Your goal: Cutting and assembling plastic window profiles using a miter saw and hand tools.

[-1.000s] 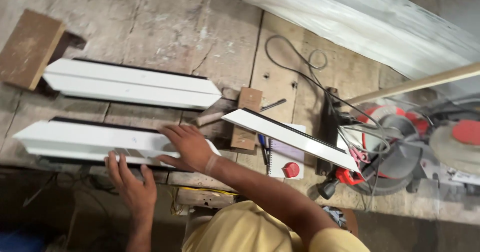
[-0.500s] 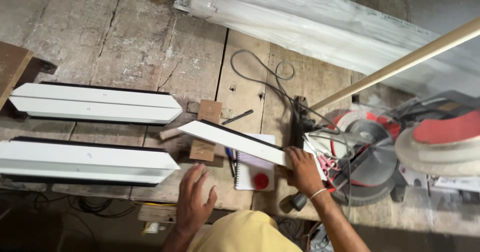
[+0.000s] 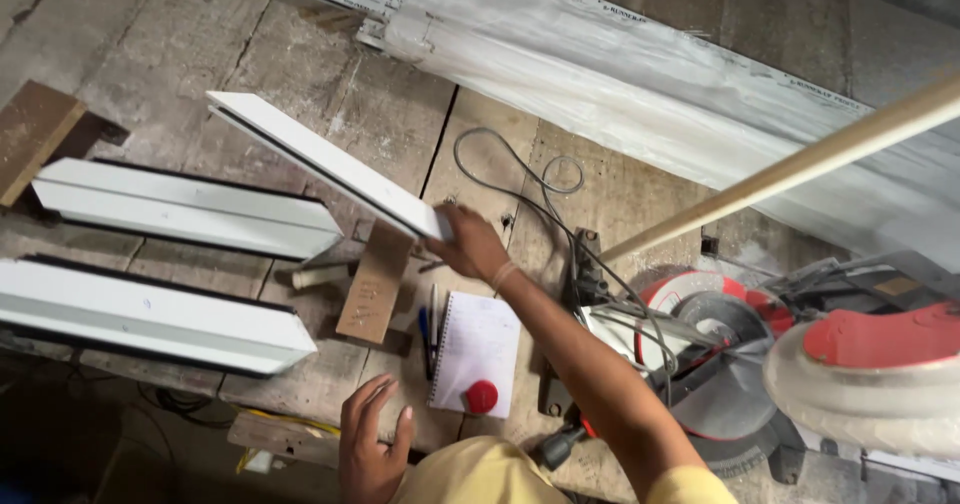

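Observation:
My right hand (image 3: 470, 245) grips one end of a short white profile piece (image 3: 320, 160) with mitred ends, held up off the wooden bench and pointing up-left. My left hand (image 3: 372, 442) hovers near the bench's front edge with fingers spread, holding nothing. Two more white profile pieces lie on the bench at the left, one farther (image 3: 185, 209) and one nearer (image 3: 150, 314). A mitre saw (image 3: 740, 359) with a red guard stands at the right.
A spiral notepad (image 3: 480, 339) with a red round cap (image 3: 481, 396) lies by a pen and a small wood block (image 3: 372, 284). A black cable loops behind. Plastic-wrapped long profiles (image 3: 640, 84) lie along the back. A wooden pole (image 3: 800, 164) crosses at the right.
My right hand took hold of the short white piece near the saw, lifted it off the bench and swung it up and to the left. My left hand stayed near the front edge.

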